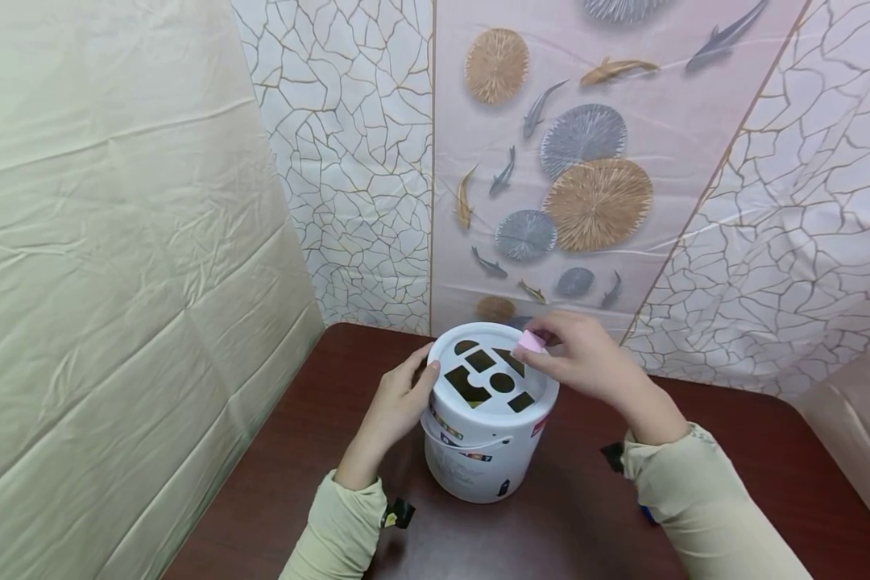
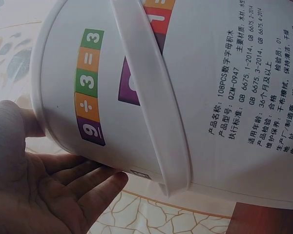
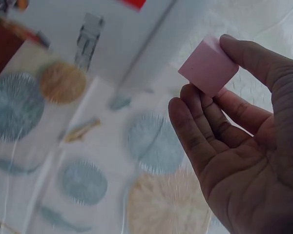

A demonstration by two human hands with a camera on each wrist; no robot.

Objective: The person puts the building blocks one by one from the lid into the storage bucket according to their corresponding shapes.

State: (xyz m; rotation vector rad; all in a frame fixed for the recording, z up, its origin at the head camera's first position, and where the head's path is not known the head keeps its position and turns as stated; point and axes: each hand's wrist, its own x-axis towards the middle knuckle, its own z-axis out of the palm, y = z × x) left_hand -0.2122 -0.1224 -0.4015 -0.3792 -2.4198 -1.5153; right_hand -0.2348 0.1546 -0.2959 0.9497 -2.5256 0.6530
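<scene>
A white bucket stands upright on the table, its lid cut with several shaped holes. My left hand holds the bucket at its left rim, the thumb on the lid's edge and the fingers along the side. In the left wrist view, printed number tiles and text show on the bucket. Between thumb and fingers, my right hand pinches a pink block above the lid's far right part. The right wrist view shows the pink block with flat faces, and the other fingers loosely bent.
The bucket's white handle hangs down at the front. Dark red-brown tabletop surrounds the bucket. A small blue thing lies partly hidden beside the right sleeve. Patterned cloth hangs behind the table, and pale cloth at the left.
</scene>
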